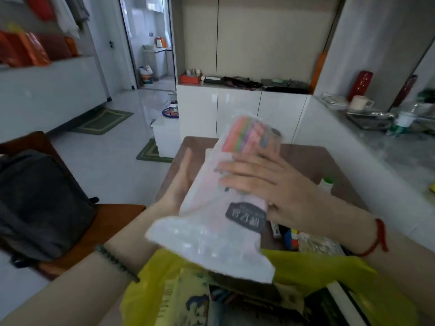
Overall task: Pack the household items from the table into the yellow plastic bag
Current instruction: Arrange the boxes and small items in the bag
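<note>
Both hands, left hand (182,182) and right hand (263,184), clamp the clear packet of coloured pens (226,201) above the yellow plastic bag (313,267); lower end-first beside the books (188,300).

Glossy white floor (122,161). White cabinets (237,111) at 12 o'clock, doorway (150,43) at 11, green mats (103,121) at 10, grey counter (400,151) at 2.

A single head-worn view looks forward and down, close over the table (306,158) edge.
</note>
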Motion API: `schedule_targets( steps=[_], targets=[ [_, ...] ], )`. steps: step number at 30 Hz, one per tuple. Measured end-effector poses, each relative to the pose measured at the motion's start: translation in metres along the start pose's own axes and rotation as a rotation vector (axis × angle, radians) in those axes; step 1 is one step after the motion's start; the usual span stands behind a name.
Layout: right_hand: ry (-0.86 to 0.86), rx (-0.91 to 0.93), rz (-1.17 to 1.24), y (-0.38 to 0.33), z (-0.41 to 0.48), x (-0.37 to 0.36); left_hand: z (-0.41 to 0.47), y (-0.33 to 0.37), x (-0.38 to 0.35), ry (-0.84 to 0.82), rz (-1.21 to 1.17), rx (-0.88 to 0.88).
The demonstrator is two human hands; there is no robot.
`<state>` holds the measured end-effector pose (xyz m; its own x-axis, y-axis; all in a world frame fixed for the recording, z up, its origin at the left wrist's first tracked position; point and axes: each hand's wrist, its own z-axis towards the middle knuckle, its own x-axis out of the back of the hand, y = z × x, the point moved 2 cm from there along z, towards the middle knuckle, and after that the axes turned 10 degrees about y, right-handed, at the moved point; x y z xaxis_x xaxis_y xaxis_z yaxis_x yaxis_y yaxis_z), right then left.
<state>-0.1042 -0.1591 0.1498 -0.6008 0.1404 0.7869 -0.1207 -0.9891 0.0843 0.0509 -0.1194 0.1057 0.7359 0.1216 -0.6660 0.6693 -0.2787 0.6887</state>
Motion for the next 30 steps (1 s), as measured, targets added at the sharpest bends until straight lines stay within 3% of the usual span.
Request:
schedule_targets(
  steps=[3, 5, 7, 9, 11, 13, 14, 16, 18, 21, 22, 24, 27, 30],
  targets=[
    [-0.152, -0.01, -0.041, -0.039, -0.02, -0.011, -0.018, 0.0, -0.001, -0.019, 0.235, -0.023],
    [-0.056, -0.132, 0.116, -0.06, -0.028, 0.002, -0.034, -0.004, 0.001, 0.011, 0.335, -0.063],
    [0.245, -0.526, 0.381, -0.069, -0.033, 0.024, -0.049, -0.01, -0.002, 0.03, 0.316, -0.118],
    [0.48, -1.026, 0.806, -0.075, -0.036, 0.034, -0.061, -0.016, -0.005, 0.049, 0.309, -0.241],
    [0.335, -1.262, 1.15, -0.087, -0.035, 0.029, -0.075, -0.025, -0.017, 0.034, 0.41, -0.341],
    [0.197, -1.272, 1.126, -0.1, -0.036, 0.023, -0.084, -0.039, -0.03, 0.064, 0.619, -0.375],
    [0.219, -1.279, 1.054, -0.104, -0.039, 0.023, -0.085, -0.043, -0.033, 0.098, 0.747, -0.41],
    [0.348, -1.241, 0.87, -0.107, -0.048, 0.029, -0.088, -0.043, -0.032, 0.187, 1.049, -0.522],
    [0.509, -1.163, 0.608, -0.108, -0.061, 0.038, -0.09, -0.036, -0.007, 0.364, 1.506, -0.577],
    [0.674, -1.082, 0.442, -0.117, -0.079, 0.038, -0.088, -0.036, 0.051, 0.523, 2.147, -0.282],
    [0.683, -1.065, 0.455, -0.123, -0.084, 0.033, -0.087, -0.036, 0.067, 0.564, 2.201, -0.201],
    [0.609, -1.025, 0.475, -0.134, -0.091, 0.016, -0.087, -0.031, 0.082, 0.645, 2.069, -0.187],
    [0.282, -0.877, 0.431, -0.146, -0.096, -0.017, -0.091, -0.017, 0.075, 0.658, 1.785, -0.321],
    [-0.005, -0.604, 0.099, -0.133, -0.107, -0.056, -0.096, -0.008, 0.058, 0.648, 1.68, -0.45]
  ],
)
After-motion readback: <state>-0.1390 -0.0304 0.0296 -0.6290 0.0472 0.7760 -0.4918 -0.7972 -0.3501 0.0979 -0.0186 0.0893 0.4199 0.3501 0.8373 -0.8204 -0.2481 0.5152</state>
